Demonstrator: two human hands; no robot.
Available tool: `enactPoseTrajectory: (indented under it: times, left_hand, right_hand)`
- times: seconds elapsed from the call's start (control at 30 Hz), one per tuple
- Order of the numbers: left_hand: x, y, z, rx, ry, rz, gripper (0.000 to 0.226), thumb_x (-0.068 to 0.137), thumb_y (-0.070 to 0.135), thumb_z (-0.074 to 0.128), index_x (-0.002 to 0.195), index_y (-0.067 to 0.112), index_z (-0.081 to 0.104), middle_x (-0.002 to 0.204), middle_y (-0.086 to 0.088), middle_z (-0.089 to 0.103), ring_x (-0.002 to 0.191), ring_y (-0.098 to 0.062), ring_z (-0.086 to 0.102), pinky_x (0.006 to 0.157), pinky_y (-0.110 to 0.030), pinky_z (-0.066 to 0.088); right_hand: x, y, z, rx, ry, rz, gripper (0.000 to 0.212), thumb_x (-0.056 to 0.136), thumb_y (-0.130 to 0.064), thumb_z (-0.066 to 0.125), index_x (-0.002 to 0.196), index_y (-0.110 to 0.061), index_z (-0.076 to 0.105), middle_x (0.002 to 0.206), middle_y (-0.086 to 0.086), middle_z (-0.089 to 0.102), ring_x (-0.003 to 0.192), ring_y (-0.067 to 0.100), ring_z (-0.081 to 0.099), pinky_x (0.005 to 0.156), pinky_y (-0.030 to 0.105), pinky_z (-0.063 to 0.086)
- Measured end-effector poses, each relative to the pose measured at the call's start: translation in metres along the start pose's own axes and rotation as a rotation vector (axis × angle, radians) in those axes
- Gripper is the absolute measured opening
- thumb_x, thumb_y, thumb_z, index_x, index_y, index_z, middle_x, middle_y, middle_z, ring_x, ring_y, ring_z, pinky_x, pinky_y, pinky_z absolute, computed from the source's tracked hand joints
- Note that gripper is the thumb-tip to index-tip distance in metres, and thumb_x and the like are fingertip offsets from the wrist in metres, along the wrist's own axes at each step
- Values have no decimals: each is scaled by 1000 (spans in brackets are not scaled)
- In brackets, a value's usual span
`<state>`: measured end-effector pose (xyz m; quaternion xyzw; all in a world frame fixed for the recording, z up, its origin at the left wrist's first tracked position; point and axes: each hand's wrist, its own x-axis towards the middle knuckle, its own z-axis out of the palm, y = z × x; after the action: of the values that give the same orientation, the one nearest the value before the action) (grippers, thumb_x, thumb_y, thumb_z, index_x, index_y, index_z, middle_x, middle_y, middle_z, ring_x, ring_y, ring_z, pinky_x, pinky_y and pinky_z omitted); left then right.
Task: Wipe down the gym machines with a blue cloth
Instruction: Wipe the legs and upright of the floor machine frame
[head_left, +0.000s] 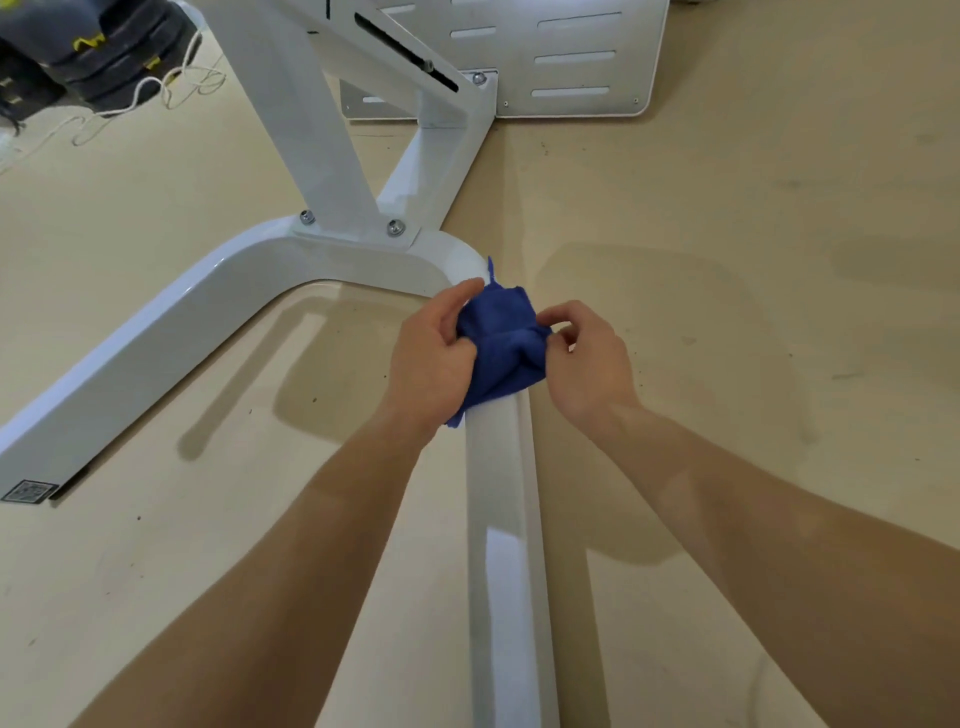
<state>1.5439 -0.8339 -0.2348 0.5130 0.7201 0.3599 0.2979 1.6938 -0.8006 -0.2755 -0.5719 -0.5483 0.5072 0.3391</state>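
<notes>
The 2 hands held the cloth (498, 343) between them on the white bar (501, 493). The left hand (434, 358) gripped it, and the right hand (587, 358) pinched its edge.

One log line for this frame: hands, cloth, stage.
left hand: grips blue cloth | right hand: pinches cloth edge | cloth: bunched over white frame rail, near its bend | stage: wiping rail
</notes>
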Motion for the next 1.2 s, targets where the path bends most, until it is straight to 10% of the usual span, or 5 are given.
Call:
enactPoseTrajectory:
  times: [0.13, 0.37, 0.53, 0.9, 1.2]
  left_hand:
    - [-8, -11, -2, 315, 39, 63, 46, 91, 14, 56, 135, 27, 51, 126, 14, 57, 108, -4, 54, 81, 0, 35]
    - [5, 4, 10, 337, 196, -5, 13, 84, 29, 69, 95, 32, 62, 100, 12, 63, 85, -5, 61, 76, -22, 47]
    - [21, 8, -1, 19, 99, -72, 16, 93, 15, 60, 93, 23, 74, 88, 12, 73, 84, -4, 69, 73, -19, 53]
    - [53, -11, -27, 188, 161, -148, 25, 87, 17, 54, 104, 27, 69, 95, 10, 70, 91, -14, 66, 89, -40, 55]
    - [67, -25, -24, 345, 41, 98, 31, 85, 24, 70, 116, 28, 69, 100, 13, 59, 85, 9, 57, 75, -2, 37]
  right_hand:
    - [5, -1, 3, -170, 29, -12, 34, 88, -2, 43, 105, -22, 64, 94, 6, 61, 73, 17, 57, 62, 27, 41]
    - [-10, 0, 10, -170, 205, -49, 31, 95, -17, 45, 117, -26, 65, 122, -7, 51, 110, 16, 52, 85, 28, 43]
    - [-9, 19, 37, 67, -171, -61, 58, 92, -55, 39, 145, -31, 42, 138, -5, 52, 123, 12, 51, 106, 35, 41]
    - [89, -32, 58, -143, -282, 19, 49, 99, -48, 41, 138, -18, 42, 120, 3, 61, 104, 23, 61, 88, 36, 48]
    - [68, -18, 44, -345, -234, -40, 50, 98, -53, 43, 132, -16, 45, 107, 1, 63, 89, 21, 61, 76, 36, 49]
